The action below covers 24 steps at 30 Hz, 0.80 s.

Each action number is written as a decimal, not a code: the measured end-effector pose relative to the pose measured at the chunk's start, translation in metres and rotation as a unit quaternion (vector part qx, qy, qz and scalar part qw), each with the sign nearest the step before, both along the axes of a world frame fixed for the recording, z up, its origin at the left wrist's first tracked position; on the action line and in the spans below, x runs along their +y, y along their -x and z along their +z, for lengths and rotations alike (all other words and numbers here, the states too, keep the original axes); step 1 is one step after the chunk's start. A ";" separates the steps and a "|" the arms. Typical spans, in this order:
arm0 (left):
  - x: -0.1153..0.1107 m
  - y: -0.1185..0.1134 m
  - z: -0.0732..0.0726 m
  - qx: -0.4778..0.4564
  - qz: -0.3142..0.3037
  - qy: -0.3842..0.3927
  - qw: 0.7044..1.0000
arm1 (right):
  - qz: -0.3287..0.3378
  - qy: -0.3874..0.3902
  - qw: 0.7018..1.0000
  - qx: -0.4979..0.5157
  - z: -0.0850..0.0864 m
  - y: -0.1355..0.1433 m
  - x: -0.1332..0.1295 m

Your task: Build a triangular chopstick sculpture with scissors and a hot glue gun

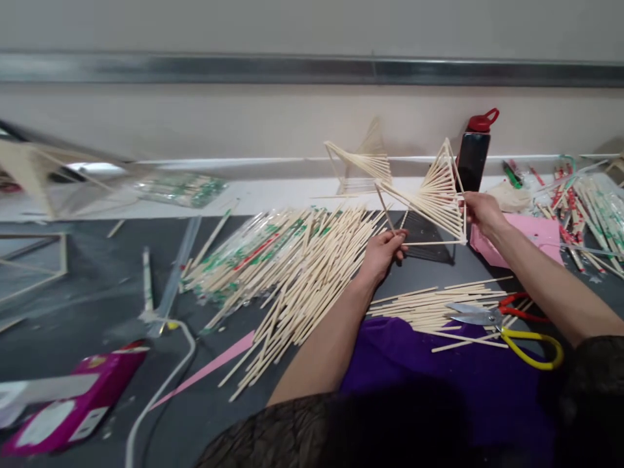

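Observation:
Between my two hands is a pale wooden stick frame, with sticks fanned out in a twisted surface, held above the dark table. My left hand has its fingers closed round the frame's lower left corner. At the right side, my right hand pinches the upright edge. A large loose heap of sticks lies to the left of my left forearm. Below the frame, more sticks are spread beside scissors with red and yellow handles. A similar stick structure stands behind, by the wall.
A dark bottle with a red lid stands behind my right hand. Pink paper and bagged sticks lie right. On the left are a glue gun with a white cord, a magenta packet and another frame. Purple cloth lies in front.

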<state>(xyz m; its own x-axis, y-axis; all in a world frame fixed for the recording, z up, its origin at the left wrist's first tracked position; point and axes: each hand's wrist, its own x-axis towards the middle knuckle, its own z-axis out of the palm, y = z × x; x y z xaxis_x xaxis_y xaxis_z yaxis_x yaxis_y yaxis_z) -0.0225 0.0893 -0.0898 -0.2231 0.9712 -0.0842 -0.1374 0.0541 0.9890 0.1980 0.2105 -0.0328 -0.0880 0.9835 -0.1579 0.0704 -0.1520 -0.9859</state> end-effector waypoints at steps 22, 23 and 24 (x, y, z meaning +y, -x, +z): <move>-0.007 -0.003 0.010 0.027 -0.021 -0.027 0.999 | 0.038 -0.033 0.998 0.025 -0.004 0.005 -0.008; -0.007 0.000 0.011 0.017 -0.015 -0.026 0.999 | 0.041 -0.033 0.998 0.023 -0.002 0.009 -0.006; -0.007 0.002 0.013 0.007 -0.007 -0.026 1.000 | 0.043 -0.032 0.998 0.020 -0.001 0.013 -0.004</move>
<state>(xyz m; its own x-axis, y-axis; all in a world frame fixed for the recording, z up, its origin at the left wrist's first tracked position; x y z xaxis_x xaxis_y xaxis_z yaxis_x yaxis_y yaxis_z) -0.0249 0.0826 -0.0769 -0.2104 0.9771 -0.0305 -0.1223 0.0046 0.9925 0.1848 0.2064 -0.0335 -0.1772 0.9800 -0.0905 0.0416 -0.0844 -0.9956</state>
